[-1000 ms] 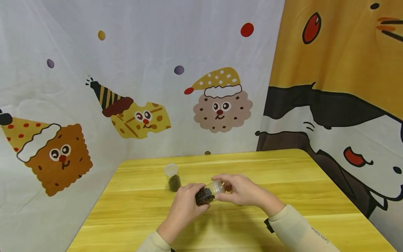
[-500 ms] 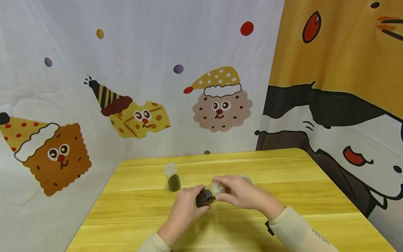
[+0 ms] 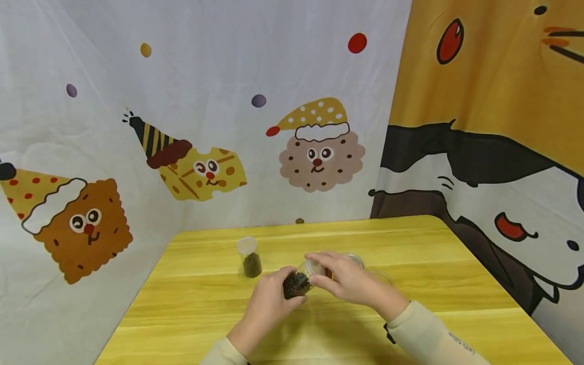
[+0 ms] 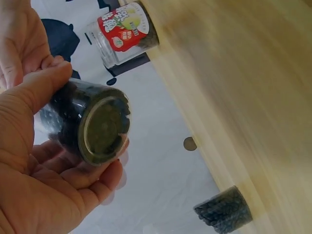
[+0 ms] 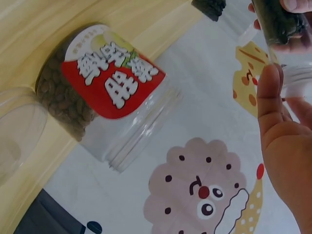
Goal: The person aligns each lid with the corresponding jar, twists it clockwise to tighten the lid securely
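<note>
My left hand grips the lower part of a small clear jar partly filled with dark pieces. The jar is tilted, with its capped end up and to the right. At that end my right hand holds the clear lid between thumb and fingers. In the left wrist view the jar's round base faces the camera, and the fingers curl around its side. The right wrist view shows the right thumb against the clear lid.
A second small jar with dark contents stands upright at the left on the wooden table. Behind the right hand stands a larger open jar with a red label and brown pieces inside. A clear round lid lies beside it.
The right hand's fingers have shifted slightly around the lid, and the jar tilts a little more upright. The large jar's rim, hidden at first, shows behind the right hand.
</note>
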{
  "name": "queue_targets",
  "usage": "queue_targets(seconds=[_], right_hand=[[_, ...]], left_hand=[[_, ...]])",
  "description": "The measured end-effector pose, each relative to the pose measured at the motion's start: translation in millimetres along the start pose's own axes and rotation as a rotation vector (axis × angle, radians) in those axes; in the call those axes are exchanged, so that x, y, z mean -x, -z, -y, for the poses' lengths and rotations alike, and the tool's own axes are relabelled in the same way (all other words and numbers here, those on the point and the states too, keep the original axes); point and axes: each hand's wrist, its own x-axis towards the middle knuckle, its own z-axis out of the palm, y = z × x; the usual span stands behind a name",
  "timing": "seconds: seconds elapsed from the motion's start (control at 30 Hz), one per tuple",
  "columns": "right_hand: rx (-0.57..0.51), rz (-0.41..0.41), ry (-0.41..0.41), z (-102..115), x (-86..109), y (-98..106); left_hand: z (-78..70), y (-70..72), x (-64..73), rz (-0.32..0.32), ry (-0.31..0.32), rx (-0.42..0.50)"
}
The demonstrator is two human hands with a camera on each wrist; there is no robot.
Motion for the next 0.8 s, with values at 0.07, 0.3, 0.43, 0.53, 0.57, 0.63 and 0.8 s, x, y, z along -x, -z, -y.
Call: queue_targets(seconds=[0.07, 0.3, 0.43, 0.53, 0.57, 0.63, 0.8], right_hand=[[0.017, 0.004, -0.019, 1.7, -0.1, -1.7], [0.018, 0.005, -0.080, 7.1, -2.3, -5.8], [0.016, 0.010, -0.101, 9.5, -2.9, -6.8], [0.004, -0.024, -0.125, 11.0, -4.1, -8.2], [-0.002, -0.045, -0.135, 11.8, -4.9, -8.7], [-0.023, -0.086, -0.163, 13.3, -6.6, -9.6], [-0.118, -0.081, -0.258, 16.5, -8.6, -12.6]], left_hand=[[0.1, -0.8, 0.4, 0.012, 0.004, 0.012], [-0.8, -6.4, 5.6, -0.004, -0.006, 0.020], [-0.7, -10.7, 7.7, -0.030, -0.011, -0.014], [-2.2, -13.3, 6.5, -0.037, 0.001, -0.031], [-3.0, -13.9, 5.4, -0.037, 0.007, -0.026], [-3.0, -15.9, 1.7, -0.030, 0.043, 0.002], [11.1, -21.8, -12.0, -0.057, 0.212, 0.119]])
